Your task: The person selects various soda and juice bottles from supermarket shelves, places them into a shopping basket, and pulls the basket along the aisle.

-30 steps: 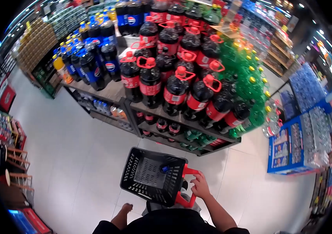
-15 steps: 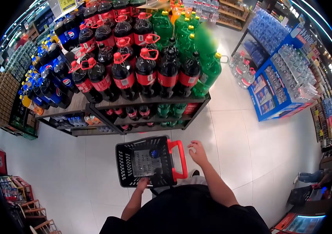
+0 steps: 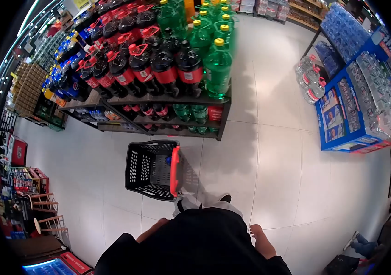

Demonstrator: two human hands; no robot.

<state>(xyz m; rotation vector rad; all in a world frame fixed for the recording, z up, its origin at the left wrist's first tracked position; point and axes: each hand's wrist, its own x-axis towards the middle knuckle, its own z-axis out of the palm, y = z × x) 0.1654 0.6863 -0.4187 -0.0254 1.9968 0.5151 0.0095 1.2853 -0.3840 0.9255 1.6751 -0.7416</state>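
A black shopping basket [image 3: 133, 172] with a red handle [image 3: 174, 172] sits on the floor ahead of my feet. Inside it lies a small blue item [image 3: 168, 160], too small to name. Beside my left side, part of my left arm and hand [image 3: 158, 225] shows at the edge of the black shirt; its fingers are hidden. My right hand [image 3: 256, 230] hangs low by my right side, away from the basket, its fingers loosely bent and slightly apart with nothing in them.
Beyond the basket, a dark shelf [image 3: 159, 99] carries large cola bottles [image 3: 144, 68] and green soda bottles [image 3: 218, 66]. A blue display [image 3: 337, 114] of packed water stands at right, near large water jugs [image 3: 314, 91]. Wooden stools [image 3: 51, 223] are at left; another person [image 3: 365, 247] is at lower right.
The basket now stands farther from my body, and my left hand is away from its near side. My right hand has dropped back beside me. The view has shifted right.
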